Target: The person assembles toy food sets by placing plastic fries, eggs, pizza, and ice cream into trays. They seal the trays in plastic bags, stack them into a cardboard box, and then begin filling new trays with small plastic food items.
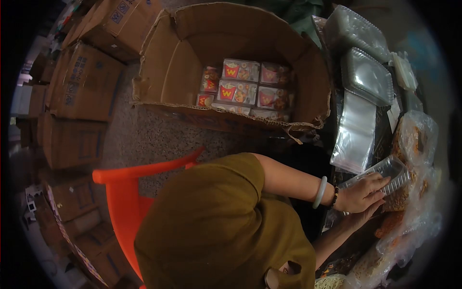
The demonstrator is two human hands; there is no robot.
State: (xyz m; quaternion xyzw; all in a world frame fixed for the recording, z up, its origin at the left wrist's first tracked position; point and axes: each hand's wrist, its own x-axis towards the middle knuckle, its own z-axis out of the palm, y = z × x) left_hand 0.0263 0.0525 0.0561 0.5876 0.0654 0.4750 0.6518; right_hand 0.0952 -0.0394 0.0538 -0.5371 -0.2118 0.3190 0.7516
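Note:
My left hand (358,196), with a pale bangle and a dark beaded bracelet at the wrist, is closed on a clear plastic tray (395,168) with ribbed sides. Its fingers lie across the near side of the tray. Just below, my right hand (366,215) reaches up against the left one, fingers pressed together near the tray's edge; what they hold, if anything, is hidden. Right beside the hands lie clear plastic bags (416,139) with orange-brown contents. A flat stack of clear plastic sleeves (355,130) rests above the tray.
Stacked clear clamshell containers (366,74) stand at the upper right. A large open carton (168,72) holds several packed boxes (237,91) with red-and-yellow print. An orange chair (118,192) is behind the brown-clothed body. Closed cartons (84,82) are piled along the left.

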